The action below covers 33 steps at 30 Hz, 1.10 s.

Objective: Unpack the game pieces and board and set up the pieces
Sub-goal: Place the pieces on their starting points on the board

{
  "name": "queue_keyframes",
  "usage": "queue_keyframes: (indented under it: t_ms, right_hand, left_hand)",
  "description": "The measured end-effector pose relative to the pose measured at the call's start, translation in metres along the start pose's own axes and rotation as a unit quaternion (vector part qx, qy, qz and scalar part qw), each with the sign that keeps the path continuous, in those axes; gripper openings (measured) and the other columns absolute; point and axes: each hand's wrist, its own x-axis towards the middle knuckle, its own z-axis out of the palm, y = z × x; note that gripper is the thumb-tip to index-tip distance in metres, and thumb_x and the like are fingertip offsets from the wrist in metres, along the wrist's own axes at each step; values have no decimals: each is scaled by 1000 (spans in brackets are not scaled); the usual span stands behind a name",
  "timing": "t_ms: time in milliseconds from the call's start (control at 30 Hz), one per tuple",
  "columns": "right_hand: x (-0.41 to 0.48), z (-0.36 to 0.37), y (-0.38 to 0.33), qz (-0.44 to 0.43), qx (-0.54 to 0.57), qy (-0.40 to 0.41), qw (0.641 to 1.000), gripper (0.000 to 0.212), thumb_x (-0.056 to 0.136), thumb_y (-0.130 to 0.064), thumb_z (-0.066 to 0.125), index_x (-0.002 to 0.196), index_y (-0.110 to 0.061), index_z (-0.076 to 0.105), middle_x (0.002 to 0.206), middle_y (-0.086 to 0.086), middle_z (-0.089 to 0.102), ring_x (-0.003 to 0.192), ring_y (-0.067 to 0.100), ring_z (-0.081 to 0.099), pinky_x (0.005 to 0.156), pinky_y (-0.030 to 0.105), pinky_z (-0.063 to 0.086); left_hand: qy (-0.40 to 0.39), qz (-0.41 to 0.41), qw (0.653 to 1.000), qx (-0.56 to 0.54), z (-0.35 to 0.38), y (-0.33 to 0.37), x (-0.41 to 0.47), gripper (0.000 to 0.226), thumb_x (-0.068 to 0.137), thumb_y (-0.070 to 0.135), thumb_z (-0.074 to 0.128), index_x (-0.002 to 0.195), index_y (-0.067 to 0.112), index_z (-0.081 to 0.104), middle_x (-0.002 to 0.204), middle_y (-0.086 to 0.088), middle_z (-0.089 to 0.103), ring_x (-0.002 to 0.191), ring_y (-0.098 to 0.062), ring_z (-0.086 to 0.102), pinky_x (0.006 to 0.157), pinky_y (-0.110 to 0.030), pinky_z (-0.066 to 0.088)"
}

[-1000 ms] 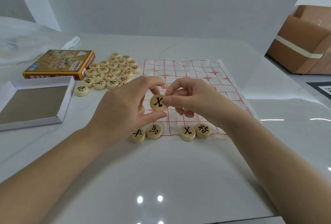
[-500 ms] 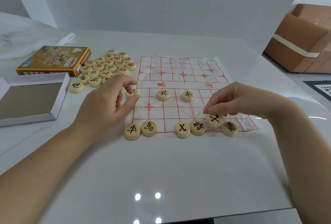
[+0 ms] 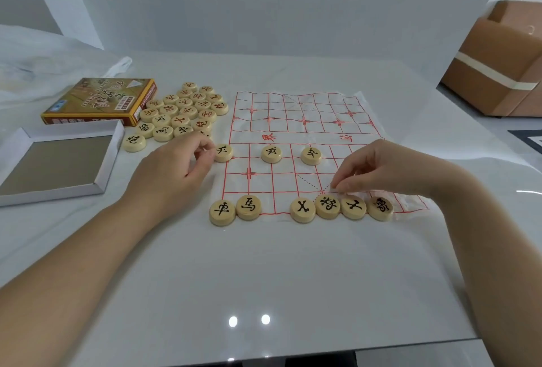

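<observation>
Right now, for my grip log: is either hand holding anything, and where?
The left hand touches the leftmost soldier piece at its left rim; no clear grip. The right hand holds nothing.

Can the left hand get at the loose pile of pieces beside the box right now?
Likely yes: the left hand lies just in front of the pile, with nothing between them.

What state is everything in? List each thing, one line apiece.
board: unfolded, creased, lying flat
back-row pieces: six placed face up along the near edge
soldier pieces: three placed, face up
loose pieces: unplaced, clustered left of the board
printed box: lying flat
white tray: open
left hand: fingertips at leftmost soldier, grip unclear
right hand: fingers curled, holding nothing
</observation>
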Motion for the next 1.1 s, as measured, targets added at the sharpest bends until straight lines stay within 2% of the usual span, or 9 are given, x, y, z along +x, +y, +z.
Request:
queue_keyframes:
  t_ms: [100,200,300,567,733,833,967,1033,1100]
  right_hand:
    - [4,3,-3,-14,21,33,999,8,86,-25,70,88,-29,77,89,-8,75,93,16,66,93,35,52]
    - [8,7,-7,-28,31,53,998,10,88,-25,67,90,-29,76,84,-7,74,71,8,61,70,22,48]
    - [12,13,-13,-46,45,66,996,11,90,-24,64,91,-26,75,82,-7,74,66,-1,57,63,16,45]
    - [17,22,-18,-57,75,93,991,13,93,-20,61,96,-22,74,82,-5,74,59,-3,54,58,11,44]
    - [17,19,-15,-54,89,128,986,15,94,-17,59,95,-21,74,80,-5,73,57,-2,52,53,10,41]
    - [20,13,-7,-29,120,203,971,15,92,-18,59,91,-19,74,77,-6,71,55,4,48,50,13,39]
    - [24,0,11,27,157,342,926,16,91,-18,57,89,-19,73,75,-6,70,58,11,47,50,17,40]
    - [26,-5,23,71,131,373,916,18,92,-20,55,92,-18,73,78,-5,71,64,19,48,58,27,44]
    - [27,-8,34,104,101,380,914,20,92,-20,53,93,-18,73,83,-4,72,63,17,49,60,27,44]
  left_hand:
    - [-55,6,998,-37,-16,-12,-5,43,87,62,39,112,30,55,96,19,53,79,-3,53,65,-26,44]
    - [-119,32,992,20,-33,-30,-16,54,72,76,45,112,40,51,104,24,49,94,6,48,73,-21,42]
    - [-126,37,990,44,-39,-35,-22,57,63,82,45,100,39,55,100,25,49,95,6,47,75,-22,42]
    - [-75,82,994,-18,-34,0,-22,39,71,67,52,95,36,58,96,22,50,91,-7,51,73,-24,44]
    - [-88,153,984,-28,-17,40,-11,35,73,59,58,97,33,60,93,20,51,91,-2,50,77,-19,40]
    - [-78,161,984,-14,-2,60,9,32,77,51,63,99,27,62,93,15,52,88,-3,48,79,-23,40]
    - [-95,153,984,-2,24,86,50,34,77,51,64,101,27,63,95,9,51,91,-9,47,83,-31,38]
    - [-114,159,980,17,39,99,67,35,79,53,62,103,28,62,96,9,51,90,-10,45,86,-33,37]
    - [-127,171,976,35,55,111,78,34,82,51,61,106,27,61,98,8,50,89,-10,43,85,-33,36]
